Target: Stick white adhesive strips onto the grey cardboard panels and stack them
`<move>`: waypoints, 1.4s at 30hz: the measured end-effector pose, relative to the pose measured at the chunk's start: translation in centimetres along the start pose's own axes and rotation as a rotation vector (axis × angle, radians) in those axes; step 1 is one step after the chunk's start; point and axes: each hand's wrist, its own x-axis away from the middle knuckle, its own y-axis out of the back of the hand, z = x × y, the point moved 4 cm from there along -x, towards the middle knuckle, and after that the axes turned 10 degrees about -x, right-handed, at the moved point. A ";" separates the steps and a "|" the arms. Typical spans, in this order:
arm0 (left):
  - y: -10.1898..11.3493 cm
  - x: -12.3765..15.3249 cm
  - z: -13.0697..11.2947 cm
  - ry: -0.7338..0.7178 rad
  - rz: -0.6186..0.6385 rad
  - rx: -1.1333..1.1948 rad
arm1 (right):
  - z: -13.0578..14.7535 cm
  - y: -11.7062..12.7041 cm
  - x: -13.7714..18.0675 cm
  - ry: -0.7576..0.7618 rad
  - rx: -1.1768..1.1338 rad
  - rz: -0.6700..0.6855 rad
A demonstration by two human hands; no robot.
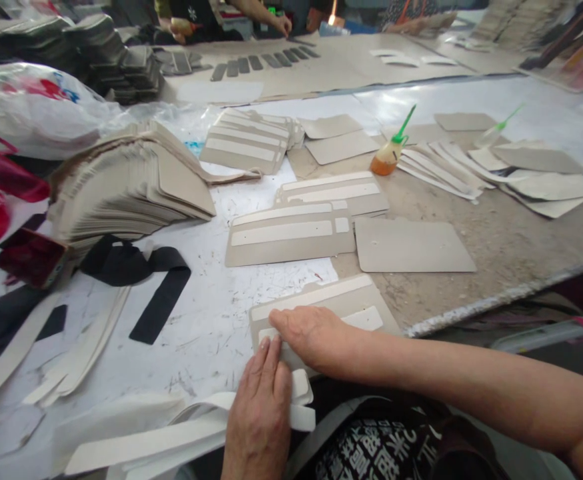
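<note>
Both my hands press on a beige panel (391, 313) at the table's near edge. White strips lie across this panel. My left hand (261, 407) is open, its fingers stretched out together with their tips on the end of the lower strip. Under its palm, loose white strips (146, 440) come out on both sides; whether the palm grips them is hidden. Crossing from the right, my right hand (316, 340) rests open on the same panel, beside the left fingertips. Some of its fingers are hidden beneath it. Just beyond lie a panel with white strips (286, 233) and a plain panel (416, 247).
A fanned stack of beige panels (136, 180) stands at left, near black straps (161, 273) and a dark red phone-like object (34, 257). An amber glue bottle (387, 153) with a green nozzle stands behind, beside piled strips (446, 167). People work at a far table (331, 63).
</note>
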 end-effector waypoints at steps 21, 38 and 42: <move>-1.2 0.2 0.2 -0.142 0.053 -0.133 | -9.0 2.6 12.4 -0.381 -0.273 -0.528; -0.8 -0.2 -0.1 -0.111 0.069 -0.092 | -10.7 2.8 10.7 -0.456 -0.196 -0.442; -0.7 -0.2 -0.2 -0.103 0.063 -0.067 | -10.9 2.7 10.5 -0.463 -0.192 -0.429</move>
